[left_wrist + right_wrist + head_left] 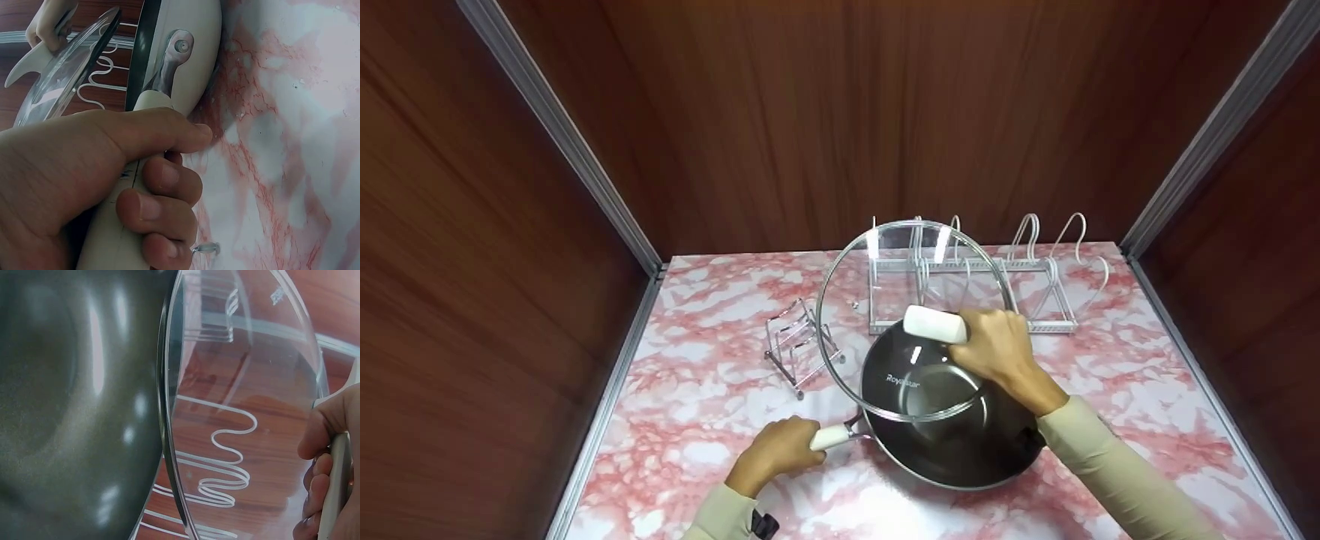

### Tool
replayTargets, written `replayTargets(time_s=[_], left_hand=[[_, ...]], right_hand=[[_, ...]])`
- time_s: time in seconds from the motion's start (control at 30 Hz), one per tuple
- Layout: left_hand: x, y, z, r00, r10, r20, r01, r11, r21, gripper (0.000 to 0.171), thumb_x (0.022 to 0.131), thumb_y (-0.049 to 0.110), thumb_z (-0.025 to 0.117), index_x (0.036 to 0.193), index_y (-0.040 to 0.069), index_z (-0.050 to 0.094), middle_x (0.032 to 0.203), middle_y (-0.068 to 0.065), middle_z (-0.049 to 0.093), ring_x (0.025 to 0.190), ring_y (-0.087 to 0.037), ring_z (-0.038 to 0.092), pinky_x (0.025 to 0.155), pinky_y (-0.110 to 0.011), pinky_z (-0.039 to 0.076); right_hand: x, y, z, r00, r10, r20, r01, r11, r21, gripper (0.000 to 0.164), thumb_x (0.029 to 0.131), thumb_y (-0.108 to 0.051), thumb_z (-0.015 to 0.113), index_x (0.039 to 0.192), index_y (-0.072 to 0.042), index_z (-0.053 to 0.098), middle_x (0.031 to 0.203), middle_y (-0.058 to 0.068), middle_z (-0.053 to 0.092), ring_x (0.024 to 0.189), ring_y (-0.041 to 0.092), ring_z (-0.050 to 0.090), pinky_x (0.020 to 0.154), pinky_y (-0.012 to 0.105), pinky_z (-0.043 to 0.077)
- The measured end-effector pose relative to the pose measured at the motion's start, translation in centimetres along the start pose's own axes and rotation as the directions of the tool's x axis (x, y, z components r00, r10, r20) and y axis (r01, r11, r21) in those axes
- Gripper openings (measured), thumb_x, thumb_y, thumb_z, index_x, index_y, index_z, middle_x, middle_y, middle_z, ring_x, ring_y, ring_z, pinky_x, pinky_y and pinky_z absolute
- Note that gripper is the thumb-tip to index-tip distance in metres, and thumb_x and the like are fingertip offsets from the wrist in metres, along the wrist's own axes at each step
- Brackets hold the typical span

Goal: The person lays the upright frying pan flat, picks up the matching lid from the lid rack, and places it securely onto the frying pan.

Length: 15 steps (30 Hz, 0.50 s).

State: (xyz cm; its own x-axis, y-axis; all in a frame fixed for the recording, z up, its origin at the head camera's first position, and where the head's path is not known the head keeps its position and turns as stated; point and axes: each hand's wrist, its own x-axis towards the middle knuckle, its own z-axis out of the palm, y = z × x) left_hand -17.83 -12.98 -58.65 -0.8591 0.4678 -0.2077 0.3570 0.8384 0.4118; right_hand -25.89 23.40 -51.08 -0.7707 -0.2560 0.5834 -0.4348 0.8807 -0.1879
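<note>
My left hand (786, 448) grips the cream handle (153, 100) of a dark-lined wok (997, 450), fingers and thumb wrapped round it. In the left wrist view the wok's pale outer wall and metal handle bracket (169, 67) show. The right hand (996, 346) holds a clear glass lid (885, 262) by its white handle (934, 324). Raised and tilted, the lid overlaps the far left part of the wok in the head view. From the right wrist, the lid's rim appears close to the wok's rim, with the dark inside (67, 410) exposed.
Behind the wok stands a white wire rack (1050, 327) with curved dividers, partly seen through the lid. A small chrome wire rack (795, 352) stands left of the lid. Wood-grain panels (750, 135) enclose the back and sides of the pink-and-white marbled table (697, 390).
</note>
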Motion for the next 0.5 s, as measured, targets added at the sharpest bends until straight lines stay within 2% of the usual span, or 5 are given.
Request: replayTargets(time_s=[0.17, 0.33, 0.5], left_hand=[[0.0, 0.1, -0.1, 1.0, 0.006, -0.006, -0.006, 1.0, 0.006, 0.019, 0.081, 0.024, 0.079, 0.079, 0.014, 0.062, 0.068, 0.006, 0.055, 0.057, -0.012, 0.046, 0.052, -0.034, 0.038], [0.0, 0.1, -0.1, 1.0, 0.002, -0.002, -0.002, 1.0, 0.005, 0.02, 0.081, 0.025, 0.079, 0.079, 0.014, 0.063, 0.068, 0.006, 0.056, 0.057, -0.012, 0.047, 0.052, -0.034, 0.038], [0.0, 0.2, -0.1, 1.0, 0.0, -0.007, 0.0, 1.0, 0.01, 0.02, 0.081, 0.025, 0.079, 0.078, 0.014, 0.063, 0.067, 0.005, 0.057, 0.056, -0.013, 0.047, 0.052, -0.034, 0.038]], right_hand=[[-0.3, 0.1, -0.3, 1.0, 0.004, 0.011, -0.004, 1.0, -0.015, 0.021, 0.065, -0.019, 0.078, 0.078, -0.01, 0.065, 0.062, 0.011, 0.066, 0.05, 0.037, 0.06, 0.044, 0.05, 0.043], [-0.7, 0.2, -0.6, 1.0, 0.005, 0.008, -0.005, 1.0, -0.006, 0.017, 0.066, -0.018, 0.078, 0.073, -0.009, 0.065, 0.063, 0.012, 0.067, 0.051, 0.037, 0.061, 0.044, 0.049, 0.044], [-1.2, 0.4, -0.8, 1.0, 0.014, 0.019, -0.014, 1.0, -0.021, 0.022, 0.067, -0.021, 0.081, 0.07, -0.009, 0.062, 0.059, 0.01, 0.064, 0.049, 0.036, 0.06, 0.044, 0.049, 0.045]])
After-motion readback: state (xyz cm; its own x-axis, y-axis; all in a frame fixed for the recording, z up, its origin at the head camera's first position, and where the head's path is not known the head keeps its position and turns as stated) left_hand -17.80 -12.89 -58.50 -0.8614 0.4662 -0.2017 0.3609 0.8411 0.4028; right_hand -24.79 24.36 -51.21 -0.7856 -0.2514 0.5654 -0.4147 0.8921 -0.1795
